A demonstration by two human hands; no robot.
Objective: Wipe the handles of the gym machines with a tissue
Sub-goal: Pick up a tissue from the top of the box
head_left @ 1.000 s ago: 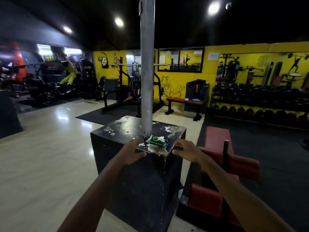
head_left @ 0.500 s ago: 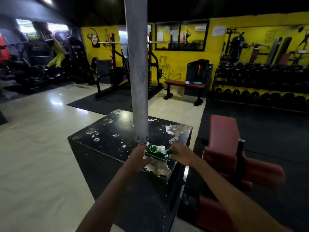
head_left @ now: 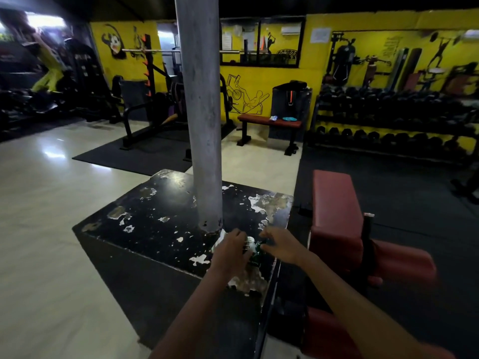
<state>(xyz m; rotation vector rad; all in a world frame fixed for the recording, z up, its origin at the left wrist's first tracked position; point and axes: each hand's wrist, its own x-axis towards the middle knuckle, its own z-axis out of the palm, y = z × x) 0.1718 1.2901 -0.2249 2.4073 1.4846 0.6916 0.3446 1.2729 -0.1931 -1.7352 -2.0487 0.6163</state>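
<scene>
Green tissue pack (head_left: 255, 251) lay near the black plinth's (head_left: 155, 216) near right corner, just beside the grey pillar (head_left: 202, 112). Left hand (head_left: 232, 251) gripped its left side. Right hand (head_left: 281, 246) pinched its right end.

I see a black block (head_left: 160, 218) with chipped paint, standing on the pale floor (head_left: 39, 229). A grey pole (head_left: 202, 125) rises from its top; a green tissue pack (head_left: 255, 251) lies near the pole's base.

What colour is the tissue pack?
Green and white, in the head view: the pack.
</scene>
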